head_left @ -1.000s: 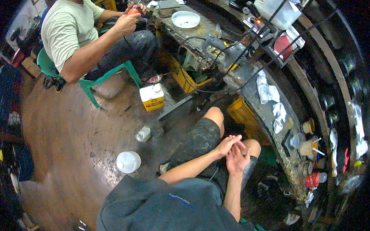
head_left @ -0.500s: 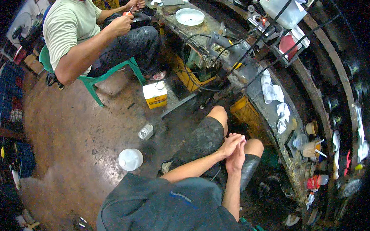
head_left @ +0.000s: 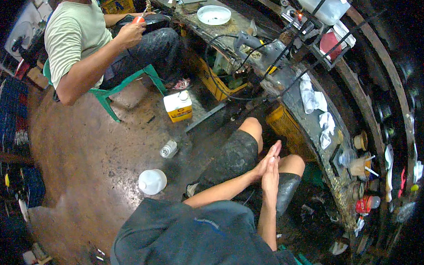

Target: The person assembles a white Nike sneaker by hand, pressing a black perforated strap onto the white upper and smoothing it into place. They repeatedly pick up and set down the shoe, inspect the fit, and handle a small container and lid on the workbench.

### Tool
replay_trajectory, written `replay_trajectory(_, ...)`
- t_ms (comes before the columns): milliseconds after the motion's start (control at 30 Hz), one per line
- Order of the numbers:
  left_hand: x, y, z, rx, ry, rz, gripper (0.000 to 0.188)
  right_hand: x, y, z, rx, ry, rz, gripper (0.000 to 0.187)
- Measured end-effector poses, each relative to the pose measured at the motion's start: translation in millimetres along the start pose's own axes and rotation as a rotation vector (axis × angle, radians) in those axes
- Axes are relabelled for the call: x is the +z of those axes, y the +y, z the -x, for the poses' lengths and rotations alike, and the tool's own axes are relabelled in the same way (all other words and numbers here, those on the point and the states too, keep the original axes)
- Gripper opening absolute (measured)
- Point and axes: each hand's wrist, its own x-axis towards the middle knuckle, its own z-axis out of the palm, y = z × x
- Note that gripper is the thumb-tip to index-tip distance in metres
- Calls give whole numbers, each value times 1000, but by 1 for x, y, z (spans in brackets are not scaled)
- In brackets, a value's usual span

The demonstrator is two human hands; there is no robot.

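My left hand point(head_left: 265, 164) and my right hand point(head_left: 270, 176) are pressed palm to palm above my knees. Their fingers are stretched out, and nothing shows between them. Below them, dark shorts cover my thighs, and a bare knee point(head_left: 291, 165) lies just to the right of the hands. Left of my legs, a white translucent jug point(head_left: 152, 181) and a smaller clear bottle point(head_left: 168, 149) are on the floor. A yellow and white jerrycan point(head_left: 179, 106) stands farther off.
A co-worker on a green chair point(head_left: 109, 104) grips a red-handled tool point(head_left: 138, 19). The cluttered workbench point(head_left: 310, 124) curves along my right, bearing a white bowl point(head_left: 214, 15), a grey power tool point(head_left: 252, 47), white cloths point(head_left: 312, 96) and a drink cup point(head_left: 361, 166). A yellow crate point(head_left: 290, 132) sits beneath.
My hands have gone from loosely overlapping with bent fingers to flat palm against palm. The co-worker's hands have lowered toward their lap with the red-handled tool.
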Motion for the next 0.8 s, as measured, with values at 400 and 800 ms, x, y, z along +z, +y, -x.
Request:
replay_trajectory(400, 52, 96, 26, -231, 10, 520, 86, -5, 38, -75, -470, 84, -21, 67)
replay_trajectory(800, -6, 74, -11, -316, 243, 267, 64, -54, -70, -14, -565, 123, -699, 97)
